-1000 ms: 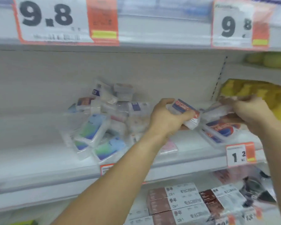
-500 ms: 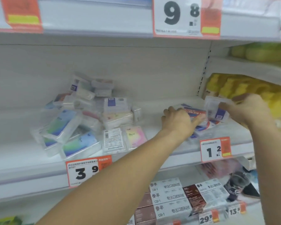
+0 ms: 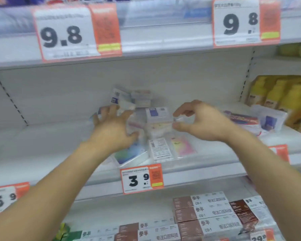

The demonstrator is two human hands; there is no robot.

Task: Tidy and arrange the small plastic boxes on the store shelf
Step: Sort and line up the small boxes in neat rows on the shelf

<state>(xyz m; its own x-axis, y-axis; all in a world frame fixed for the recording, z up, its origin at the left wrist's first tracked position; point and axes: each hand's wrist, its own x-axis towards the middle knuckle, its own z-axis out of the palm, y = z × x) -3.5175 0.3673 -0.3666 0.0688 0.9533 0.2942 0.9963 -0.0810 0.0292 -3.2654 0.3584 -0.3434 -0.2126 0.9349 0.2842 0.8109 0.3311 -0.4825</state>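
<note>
Loose heap of small plastic boxes sat mid-shelf, above the 3.9 tag. My left hand was spread flat on the heap at 9 o'clock; my right hand half-open at 3 o'clock, thumb and forefinger apart, gripping nothing I could make out. Best bet: squeeze both sides inward evenly, then square the edges.

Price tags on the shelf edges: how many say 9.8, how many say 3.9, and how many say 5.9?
9.8 price tags: 2
3.9 price tag: 1
5.9 price tag: 1
Total: 4
</note>
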